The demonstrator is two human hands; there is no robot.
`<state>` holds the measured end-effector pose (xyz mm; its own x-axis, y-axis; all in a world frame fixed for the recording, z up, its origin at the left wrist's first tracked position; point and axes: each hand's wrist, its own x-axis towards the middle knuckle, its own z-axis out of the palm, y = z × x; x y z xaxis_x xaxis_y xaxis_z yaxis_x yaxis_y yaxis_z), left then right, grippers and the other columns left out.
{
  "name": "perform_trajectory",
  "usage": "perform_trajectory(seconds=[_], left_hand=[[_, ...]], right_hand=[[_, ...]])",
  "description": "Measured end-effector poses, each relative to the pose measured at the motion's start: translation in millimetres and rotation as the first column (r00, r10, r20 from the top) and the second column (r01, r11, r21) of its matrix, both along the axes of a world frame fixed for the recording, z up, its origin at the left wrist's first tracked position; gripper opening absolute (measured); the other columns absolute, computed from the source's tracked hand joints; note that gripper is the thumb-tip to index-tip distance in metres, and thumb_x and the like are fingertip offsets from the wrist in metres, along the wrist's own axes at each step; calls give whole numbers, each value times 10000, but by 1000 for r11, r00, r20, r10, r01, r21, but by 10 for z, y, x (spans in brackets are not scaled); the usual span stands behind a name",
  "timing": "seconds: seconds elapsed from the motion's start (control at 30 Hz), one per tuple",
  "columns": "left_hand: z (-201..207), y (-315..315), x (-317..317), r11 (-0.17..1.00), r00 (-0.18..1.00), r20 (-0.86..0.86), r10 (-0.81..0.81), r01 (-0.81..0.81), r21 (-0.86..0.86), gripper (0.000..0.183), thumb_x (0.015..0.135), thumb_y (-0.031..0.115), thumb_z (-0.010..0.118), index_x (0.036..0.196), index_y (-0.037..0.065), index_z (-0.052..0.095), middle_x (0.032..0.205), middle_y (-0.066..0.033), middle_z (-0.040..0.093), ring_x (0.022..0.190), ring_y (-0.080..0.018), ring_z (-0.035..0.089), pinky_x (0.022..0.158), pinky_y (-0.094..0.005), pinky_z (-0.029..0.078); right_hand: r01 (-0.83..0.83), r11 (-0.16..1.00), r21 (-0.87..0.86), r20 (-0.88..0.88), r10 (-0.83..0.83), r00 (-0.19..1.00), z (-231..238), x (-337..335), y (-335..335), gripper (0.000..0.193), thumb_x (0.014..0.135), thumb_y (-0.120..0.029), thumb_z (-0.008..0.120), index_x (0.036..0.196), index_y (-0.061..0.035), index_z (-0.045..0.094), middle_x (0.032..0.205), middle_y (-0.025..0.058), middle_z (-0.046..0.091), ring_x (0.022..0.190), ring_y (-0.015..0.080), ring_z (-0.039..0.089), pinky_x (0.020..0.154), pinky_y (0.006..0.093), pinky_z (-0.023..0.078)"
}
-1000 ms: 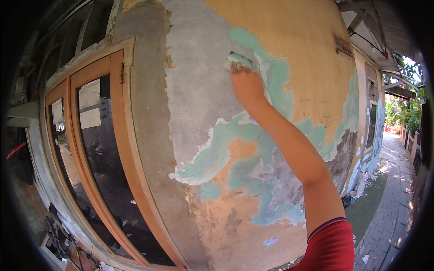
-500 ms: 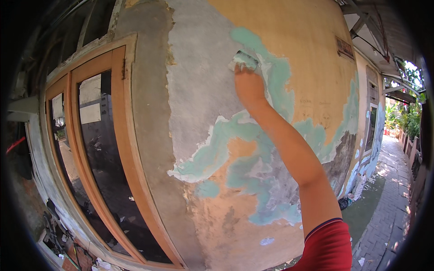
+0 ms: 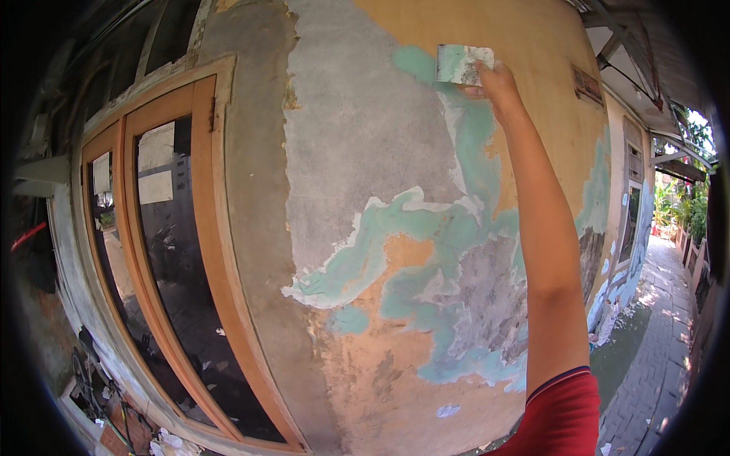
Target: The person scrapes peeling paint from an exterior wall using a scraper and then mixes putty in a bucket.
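Observation:
My right arm, in a short red sleeve, reaches up from the lower right to the wall's upper part. The fingers of my right hand (image 3: 494,82) are closed on the right end of a flat rectangular scraper (image 3: 456,64). Its pale face is smeared with green, white and dark residue. Behind it is the yellow-painted wall (image 3: 525,38), at the top of a patch of green paint (image 3: 477,144) edged with ragged white. Whether the blade touches the wall, I cannot tell. My left hand is out of view.
To the left, bare grey plaster (image 3: 357,137) borders a wooden-framed glass door (image 3: 171,228). A bicycle (image 3: 84,380) and debris (image 3: 171,441) lie at lower left. A paved path (image 3: 661,327) runs along the right, under a roof overhang (image 3: 631,45).
My right hand has moved up and to the right with the scraper, from the grey plaster's edge toward the yellow paint. The blade's broad face now shows.

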<state>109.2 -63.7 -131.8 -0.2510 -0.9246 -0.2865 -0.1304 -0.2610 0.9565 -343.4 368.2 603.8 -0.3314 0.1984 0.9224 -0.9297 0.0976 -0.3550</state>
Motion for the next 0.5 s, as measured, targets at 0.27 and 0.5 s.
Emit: perform_trajectory(seconds=[0.27,0.5], left_hand=[[130,320,-82,993,997,80,17,-7,-120,541,1041,545,467,798,97,645,639,14,526,587,-153,470,550,-359,387],[-73,306,-153,997,994,-73,80,-79,9,434,1038,456,532,784,113,613,609,35,457,509,-117,405,465,-310,316]], right_hand=[[357,840,408,-12,-386,922,465,-91,-659,526,985,-367,568,1120,139,622,963,258,729,908,378,730,861,423,563],[601,745,288,-83,-606,791,692,-566,-234,471,927,-379,624,1103,50,708,1194,279,696,1151,423,658,962,471,531]])
